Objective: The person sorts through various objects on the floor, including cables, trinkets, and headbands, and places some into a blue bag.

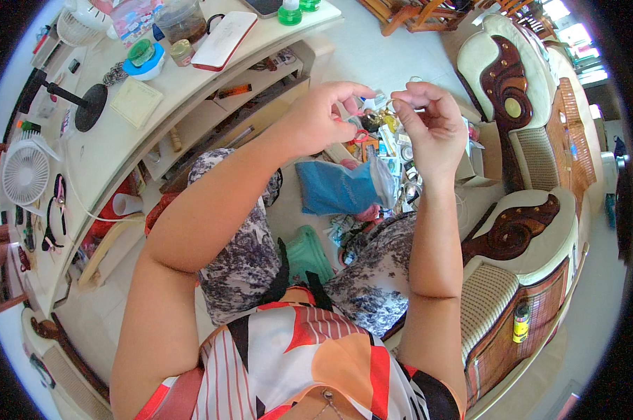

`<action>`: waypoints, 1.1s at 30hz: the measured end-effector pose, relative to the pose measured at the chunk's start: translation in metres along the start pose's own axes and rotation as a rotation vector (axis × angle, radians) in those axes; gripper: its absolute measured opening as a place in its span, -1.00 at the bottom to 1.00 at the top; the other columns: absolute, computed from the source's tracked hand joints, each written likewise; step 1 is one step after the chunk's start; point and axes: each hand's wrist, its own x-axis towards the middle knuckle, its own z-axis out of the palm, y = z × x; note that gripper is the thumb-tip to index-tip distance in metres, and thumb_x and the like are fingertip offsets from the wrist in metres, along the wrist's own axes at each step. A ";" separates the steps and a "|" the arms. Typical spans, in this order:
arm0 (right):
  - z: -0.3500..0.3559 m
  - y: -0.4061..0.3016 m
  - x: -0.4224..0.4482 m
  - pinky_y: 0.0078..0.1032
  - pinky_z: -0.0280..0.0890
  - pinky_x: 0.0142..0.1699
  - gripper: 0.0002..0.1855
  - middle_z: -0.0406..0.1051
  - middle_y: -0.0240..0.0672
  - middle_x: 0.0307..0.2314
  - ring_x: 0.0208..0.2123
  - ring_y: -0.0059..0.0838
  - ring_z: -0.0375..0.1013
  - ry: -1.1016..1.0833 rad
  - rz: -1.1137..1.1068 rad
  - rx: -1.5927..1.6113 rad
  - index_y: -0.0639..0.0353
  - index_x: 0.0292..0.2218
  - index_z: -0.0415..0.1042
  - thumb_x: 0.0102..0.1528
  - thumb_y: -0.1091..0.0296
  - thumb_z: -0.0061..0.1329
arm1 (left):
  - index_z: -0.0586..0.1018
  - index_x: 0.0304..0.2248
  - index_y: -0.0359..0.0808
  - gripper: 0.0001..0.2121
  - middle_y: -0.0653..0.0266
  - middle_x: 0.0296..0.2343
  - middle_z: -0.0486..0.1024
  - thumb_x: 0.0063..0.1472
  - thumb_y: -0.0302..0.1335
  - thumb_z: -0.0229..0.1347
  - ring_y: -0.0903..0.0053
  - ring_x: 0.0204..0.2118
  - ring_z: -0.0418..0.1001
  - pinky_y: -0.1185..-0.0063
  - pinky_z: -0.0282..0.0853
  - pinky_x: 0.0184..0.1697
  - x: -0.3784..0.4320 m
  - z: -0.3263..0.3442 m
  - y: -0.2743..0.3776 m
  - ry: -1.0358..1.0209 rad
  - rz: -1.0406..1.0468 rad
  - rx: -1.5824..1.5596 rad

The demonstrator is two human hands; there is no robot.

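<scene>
My right hand (436,123) is raised in front of me, its thumb and fingertips pinching a thin gold-coloured loop (391,105). Across a small gap, my left hand (324,115) has its thumb and fingers spread, with nothing visible between them. A red band (360,137) appears just beyond my left thumb; whether they touch I cannot tell. Below both hands a blue bag (329,186) bearing writing lies beside clear plastic (382,181). Behind the hands is a pile of small mixed items (387,142), partly covered by my fingers.
A long white desk (93,152) curves along the left, with a small white fan (26,170), a black stand (90,107) and a white case (224,41). Wooden sofas with carved arms (510,231) line the right. A green plastic stool (308,254) stands between my knees.
</scene>
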 end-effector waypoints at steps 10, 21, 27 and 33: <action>0.015 -0.006 0.001 -0.72 0.26 -0.33 -0.75 0.42 -0.32 -0.40 -0.39 -0.66 0.37 -0.090 0.155 0.184 0.26 -0.27 0.36 -0.05 0.49 0.01 | 0.53 -0.33 -0.34 -0.78 0.33 -0.49 0.45 0.01 -0.41 0.13 0.67 -0.45 0.39 0.70 0.27 -0.43 0.005 0.009 0.000 -0.083 -0.122 -0.420; 0.018 0.013 -0.002 -0.61 0.26 -0.19 -0.67 0.40 -0.27 -0.30 -0.31 -0.57 0.36 -0.301 0.374 0.638 0.30 -0.23 0.40 0.06 0.22 -0.10 | 0.52 -0.32 -0.35 -0.81 0.36 -0.48 0.47 0.07 -0.46 0.05 0.73 -0.47 0.38 0.72 0.28 -0.41 0.000 0.004 0.007 -0.104 -0.176 -0.635; 0.013 0.017 0.001 -0.63 0.26 -0.28 -0.75 0.44 -0.23 -0.40 -0.39 -0.58 0.38 -0.177 0.391 0.625 0.28 -0.39 0.45 0.04 0.25 -0.07 | 0.51 -0.30 -0.32 -0.81 0.37 -0.51 0.47 0.07 -0.44 0.03 0.71 -0.52 0.39 0.71 0.24 -0.57 0.000 -0.001 0.009 -0.212 -0.351 -0.730; 0.016 0.009 0.002 -0.57 0.27 -0.24 -0.77 0.45 -0.19 -0.44 -0.39 -0.50 0.41 -0.065 0.436 0.652 0.29 -0.42 0.44 0.05 0.28 -0.08 | 0.51 -0.29 -0.31 -0.80 0.38 -0.50 0.49 0.09 -0.42 0.02 0.72 -0.53 0.39 0.70 0.23 -0.59 -0.001 0.001 0.007 -0.194 -0.456 -0.769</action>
